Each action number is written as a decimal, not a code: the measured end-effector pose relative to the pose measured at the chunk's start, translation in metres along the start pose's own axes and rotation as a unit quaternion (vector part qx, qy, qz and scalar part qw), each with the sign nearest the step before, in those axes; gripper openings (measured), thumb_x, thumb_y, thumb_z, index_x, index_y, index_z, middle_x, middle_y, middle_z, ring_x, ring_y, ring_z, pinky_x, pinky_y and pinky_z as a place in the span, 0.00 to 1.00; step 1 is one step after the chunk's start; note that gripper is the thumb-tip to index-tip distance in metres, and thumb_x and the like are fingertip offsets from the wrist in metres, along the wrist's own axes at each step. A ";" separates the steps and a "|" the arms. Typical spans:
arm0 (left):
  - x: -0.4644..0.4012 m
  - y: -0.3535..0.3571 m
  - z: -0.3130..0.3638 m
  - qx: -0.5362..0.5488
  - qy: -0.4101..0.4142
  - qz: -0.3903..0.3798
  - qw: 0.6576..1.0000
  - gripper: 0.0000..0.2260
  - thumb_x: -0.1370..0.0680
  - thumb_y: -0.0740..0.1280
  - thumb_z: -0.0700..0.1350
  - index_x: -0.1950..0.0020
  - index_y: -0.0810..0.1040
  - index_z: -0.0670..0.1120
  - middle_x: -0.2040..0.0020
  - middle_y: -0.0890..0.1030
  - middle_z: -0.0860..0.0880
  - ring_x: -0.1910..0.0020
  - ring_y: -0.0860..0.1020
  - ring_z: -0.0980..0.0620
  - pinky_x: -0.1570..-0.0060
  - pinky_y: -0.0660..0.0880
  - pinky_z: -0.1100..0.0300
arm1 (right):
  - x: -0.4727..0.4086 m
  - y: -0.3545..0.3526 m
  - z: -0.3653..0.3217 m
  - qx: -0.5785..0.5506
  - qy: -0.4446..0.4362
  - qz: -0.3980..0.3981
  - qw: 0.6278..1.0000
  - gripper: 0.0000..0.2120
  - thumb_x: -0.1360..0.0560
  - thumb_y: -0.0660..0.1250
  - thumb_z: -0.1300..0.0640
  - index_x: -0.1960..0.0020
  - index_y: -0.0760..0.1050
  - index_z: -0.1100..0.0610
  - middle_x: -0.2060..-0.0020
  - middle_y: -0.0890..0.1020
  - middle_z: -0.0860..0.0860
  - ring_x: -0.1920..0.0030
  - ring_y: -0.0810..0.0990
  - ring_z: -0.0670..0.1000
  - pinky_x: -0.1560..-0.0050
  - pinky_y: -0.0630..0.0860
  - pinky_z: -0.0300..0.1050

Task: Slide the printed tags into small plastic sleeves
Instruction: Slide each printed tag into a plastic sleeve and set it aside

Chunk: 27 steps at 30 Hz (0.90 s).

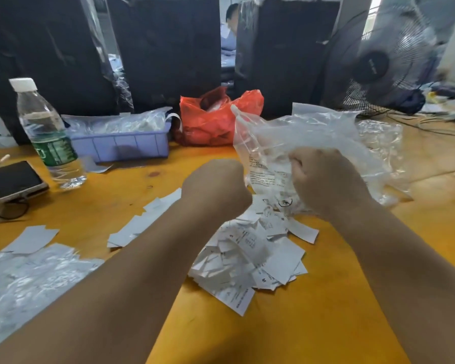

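Observation:
A heap of white printed tags (pixel 250 256) lies on the yellow table (pixel 326 324) between my forearms. Above the heap, my right hand (pixel 326 182) grips a large crumpled clear plastic bag (pixel 294 135) with printed text on it. My left hand (pixel 217 187) is curled beside the bag's left edge; whether its fingers hold the plastic is hidden behind the fist. More loose tags (pixel 147 222) lie left of my left arm. A pile of clear plastic sleeves (pixel 24 279) sits at the table's front left.
A water bottle (pixel 46 135) and a phone (pixel 15 183) stand at the left. A lilac tray (pixel 121 143) of plastic sleeves and a red bag (pixel 216 119) sit behind. Black wrapped bundles (pixel 166 48) line the back, a fan (pixel 381 64) stands at the right.

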<state>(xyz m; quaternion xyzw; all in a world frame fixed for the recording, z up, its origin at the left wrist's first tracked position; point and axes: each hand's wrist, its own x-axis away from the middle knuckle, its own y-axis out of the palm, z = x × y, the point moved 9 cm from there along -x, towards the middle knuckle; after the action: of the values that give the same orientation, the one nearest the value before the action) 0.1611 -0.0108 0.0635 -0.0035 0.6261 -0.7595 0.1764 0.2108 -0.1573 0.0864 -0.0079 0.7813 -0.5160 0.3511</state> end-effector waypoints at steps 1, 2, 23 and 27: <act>0.001 0.007 -0.005 -0.033 -0.012 -0.027 0.999 0.05 0.27 0.62 0.42 0.54 0.76 0.48 0.58 0.76 0.51 0.61 0.73 0.49 0.71 0.63 0.61 | -0.006 0.010 0.011 0.025 0.027 -0.045 0.998 0.10 0.23 0.58 0.64 0.56 0.77 0.58 0.61 0.79 0.54 0.59 0.77 0.57 0.64 0.74 0.46; 0.003 0.014 -0.011 -0.066 -0.022 -0.056 0.996 0.02 0.27 0.62 0.42 0.56 0.74 0.47 0.60 0.74 0.51 0.64 0.71 0.51 0.72 0.62 0.61 | -0.009 0.019 0.018 0.052 0.044 -0.089 0.994 0.10 0.24 0.58 0.65 0.62 0.73 0.56 0.66 0.76 0.53 0.64 0.75 0.55 0.69 0.69 0.44; 0.025 0.026 -0.013 -0.057 0.032 0.066 0.996 0.08 0.22 0.57 0.39 0.50 0.74 0.46 0.59 0.66 0.50 0.59 0.69 0.47 0.68 0.59 0.58 | -0.004 0.084 0.046 0.112 0.129 -0.236 0.957 0.08 0.27 0.60 0.64 0.64 0.69 0.57 0.65 0.74 0.52 0.66 0.72 0.51 0.67 0.67 0.43; 0.030 0.028 -0.009 -0.086 0.052 0.079 0.992 0.03 0.22 0.57 0.40 0.53 0.68 0.47 0.62 0.65 0.50 0.62 0.68 0.48 0.69 0.58 0.57 | -0.008 0.089 0.055 0.111 0.146 -0.242 0.953 0.08 0.25 0.59 0.65 0.62 0.69 0.57 0.62 0.75 0.52 0.61 0.75 0.53 0.61 0.72 0.46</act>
<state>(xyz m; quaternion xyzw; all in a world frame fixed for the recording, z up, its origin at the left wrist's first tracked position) 0.1384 -0.0145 0.0284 0.0701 0.6955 -0.6858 0.2026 0.2785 -0.1574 0.0064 -0.0823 0.7365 -0.6645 0.0961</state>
